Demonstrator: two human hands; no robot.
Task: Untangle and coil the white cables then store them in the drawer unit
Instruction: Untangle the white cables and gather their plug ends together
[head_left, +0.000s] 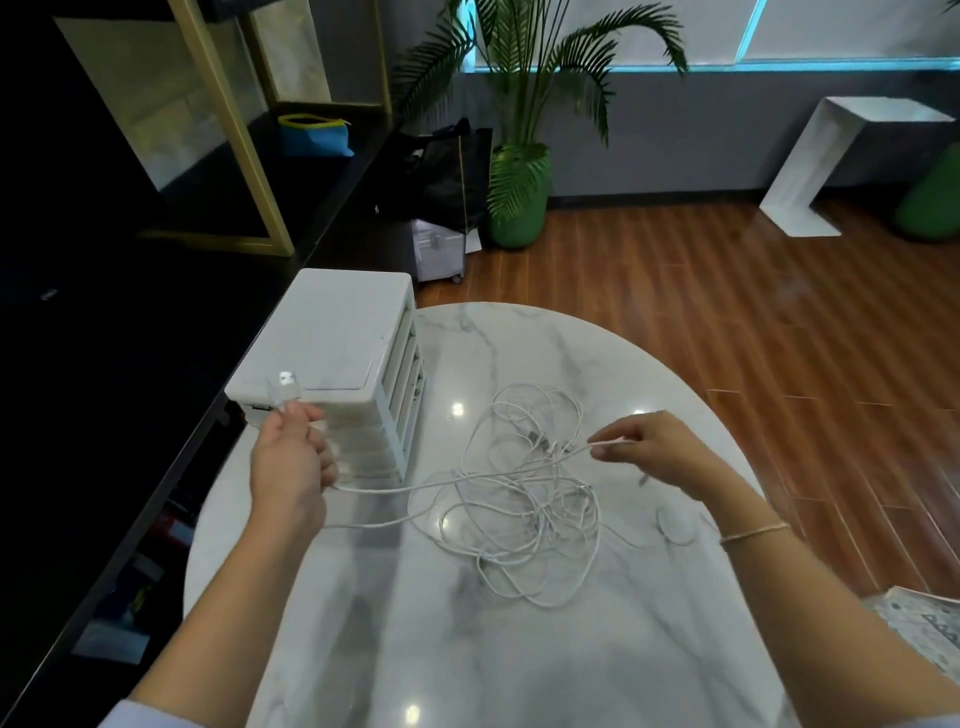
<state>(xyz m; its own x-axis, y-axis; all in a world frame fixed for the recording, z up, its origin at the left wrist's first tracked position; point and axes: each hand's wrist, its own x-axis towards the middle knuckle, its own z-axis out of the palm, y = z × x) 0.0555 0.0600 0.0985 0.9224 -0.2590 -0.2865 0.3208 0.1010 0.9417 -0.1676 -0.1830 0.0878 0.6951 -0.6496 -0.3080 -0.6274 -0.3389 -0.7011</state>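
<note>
Hands (288, 462) (652, 449) grip tangled cables (524, 514).

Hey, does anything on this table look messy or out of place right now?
Yes. The white cables lie in a loose tangle on the marble table, loops crossing over one another, beside the drawer unit. The left hand grips one strand and the right hand pinches another. Nothing looks spilled or damaged.

Thin white cables (524, 499) lie in a loose tangled heap on the marble bench, one strand stretched taut leftward. White plastic multi-drawer unit (332, 358) stands upright just left, drawers closed.
</note>
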